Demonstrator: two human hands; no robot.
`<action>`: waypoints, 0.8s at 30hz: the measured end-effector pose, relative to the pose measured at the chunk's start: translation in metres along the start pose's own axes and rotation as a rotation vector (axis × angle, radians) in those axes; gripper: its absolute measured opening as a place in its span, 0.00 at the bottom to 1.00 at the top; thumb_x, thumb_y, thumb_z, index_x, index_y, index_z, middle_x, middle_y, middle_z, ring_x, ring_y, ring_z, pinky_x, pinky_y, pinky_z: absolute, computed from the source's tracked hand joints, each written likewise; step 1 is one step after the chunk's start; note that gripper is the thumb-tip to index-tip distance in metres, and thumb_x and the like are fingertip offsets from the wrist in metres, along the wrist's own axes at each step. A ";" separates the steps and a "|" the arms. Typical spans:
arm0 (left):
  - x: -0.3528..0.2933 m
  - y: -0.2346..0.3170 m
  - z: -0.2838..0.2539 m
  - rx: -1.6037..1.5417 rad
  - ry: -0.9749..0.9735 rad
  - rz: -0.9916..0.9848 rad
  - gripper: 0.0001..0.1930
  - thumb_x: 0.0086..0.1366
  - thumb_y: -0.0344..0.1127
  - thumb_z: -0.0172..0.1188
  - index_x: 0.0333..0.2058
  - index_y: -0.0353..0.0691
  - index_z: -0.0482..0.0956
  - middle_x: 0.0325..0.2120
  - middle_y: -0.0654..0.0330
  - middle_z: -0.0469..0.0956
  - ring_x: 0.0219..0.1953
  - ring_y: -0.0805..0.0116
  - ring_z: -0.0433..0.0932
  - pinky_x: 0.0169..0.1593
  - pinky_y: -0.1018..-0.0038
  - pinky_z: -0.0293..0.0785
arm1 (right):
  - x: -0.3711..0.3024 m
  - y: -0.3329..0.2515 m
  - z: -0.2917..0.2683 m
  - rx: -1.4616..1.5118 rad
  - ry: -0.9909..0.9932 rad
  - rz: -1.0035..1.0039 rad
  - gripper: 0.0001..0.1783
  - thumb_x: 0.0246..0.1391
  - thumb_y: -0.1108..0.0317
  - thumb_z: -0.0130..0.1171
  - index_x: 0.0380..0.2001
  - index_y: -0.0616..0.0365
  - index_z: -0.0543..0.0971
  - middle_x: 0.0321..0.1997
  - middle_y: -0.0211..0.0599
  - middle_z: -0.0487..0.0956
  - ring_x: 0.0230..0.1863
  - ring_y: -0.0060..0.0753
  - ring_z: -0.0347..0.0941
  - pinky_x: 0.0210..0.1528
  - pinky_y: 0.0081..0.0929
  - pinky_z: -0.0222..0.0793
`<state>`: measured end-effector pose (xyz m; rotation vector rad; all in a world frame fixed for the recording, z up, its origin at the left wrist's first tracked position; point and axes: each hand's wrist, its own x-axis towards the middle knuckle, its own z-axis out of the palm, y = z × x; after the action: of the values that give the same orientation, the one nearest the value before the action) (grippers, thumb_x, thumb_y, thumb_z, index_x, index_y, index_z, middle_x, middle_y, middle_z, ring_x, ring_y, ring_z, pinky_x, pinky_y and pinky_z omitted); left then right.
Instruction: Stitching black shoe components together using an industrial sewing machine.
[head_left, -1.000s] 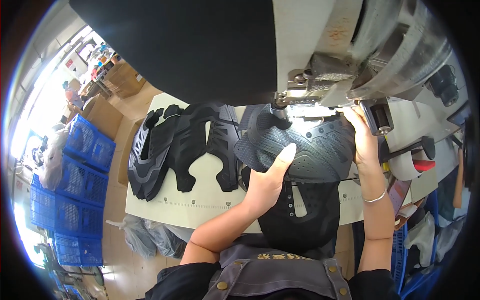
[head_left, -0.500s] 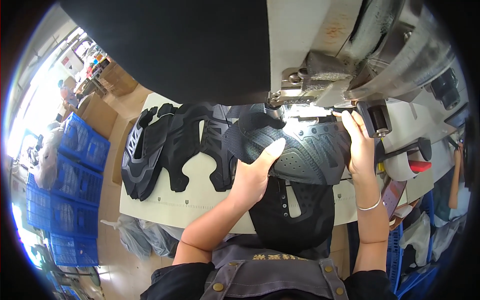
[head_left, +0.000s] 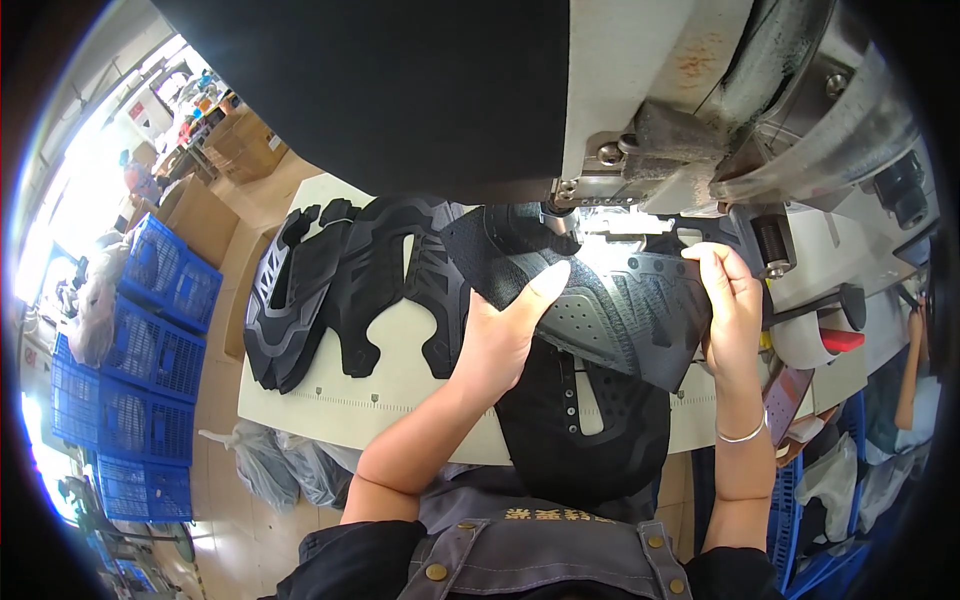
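Under the head of a sewing machine (head_left: 640, 165), both hands hold a dark shoe upper (head_left: 590, 318) with a perforated panel and eyelets. My left hand (head_left: 512, 325) grips its left part, thumb on top and fingers hidden beneath. At its right edge, my right hand (head_left: 728, 300) pinches the material near the eyelet row. Bright light at the machine's working spot washes out detail there. Another black shoe upper (head_left: 545, 445) hangs over the table's front edge, below the held one. More black uppers (head_left: 385, 285) lie flat to the left of my left hand.
The pale table (head_left: 420, 420) has a ruler scale along its front edge. Blue plastic crates (head_left: 145, 360) are stacked at left, near cardboard boxes (head_left: 240, 145). Plastic bags (head_left: 275, 465) sit below the table. Another person's arm (head_left: 910, 370) shows at far right.
The held shoe upper has turned slightly clockwise, its right end dropping. My right hand has moved a little lower and to the right; the left thumb stays on the upper.
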<state>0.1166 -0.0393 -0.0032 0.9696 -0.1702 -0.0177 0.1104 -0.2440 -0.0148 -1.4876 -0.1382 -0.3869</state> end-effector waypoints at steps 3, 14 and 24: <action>0.001 -0.002 -0.004 0.089 -0.002 0.055 0.07 0.59 0.29 0.53 0.35 0.33 0.76 0.30 0.65 0.76 0.33 0.79 0.73 0.39 0.80 0.69 | -0.003 0.002 -0.003 -0.007 -0.014 0.008 0.11 0.58 0.67 0.45 0.32 0.63 0.73 0.28 0.27 0.73 0.29 0.12 0.66 0.34 0.11 0.62; -0.010 -0.002 -0.025 0.367 -0.209 -0.087 0.10 0.62 0.33 0.50 0.24 0.34 0.73 0.22 0.72 0.70 0.24 0.85 0.63 0.28 0.84 0.62 | -0.021 -0.008 0.009 -0.030 0.012 -0.010 0.08 0.56 0.69 0.48 0.32 0.64 0.73 0.27 0.25 0.73 0.29 0.09 0.65 0.34 0.09 0.60; -0.050 -0.008 -0.001 0.191 -0.077 -0.123 0.09 0.61 0.31 0.52 0.36 0.31 0.74 0.30 0.65 0.75 0.31 0.80 0.71 0.37 0.81 0.68 | -0.067 -0.022 0.031 -0.036 -0.151 0.032 0.11 0.55 0.70 0.50 0.40 0.64 0.69 0.15 0.25 0.69 0.18 0.11 0.64 0.18 0.12 0.62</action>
<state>0.0676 -0.0381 -0.0168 1.1694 -0.1858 -0.1543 0.0448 -0.2033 -0.0133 -1.5529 -0.2287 -0.2523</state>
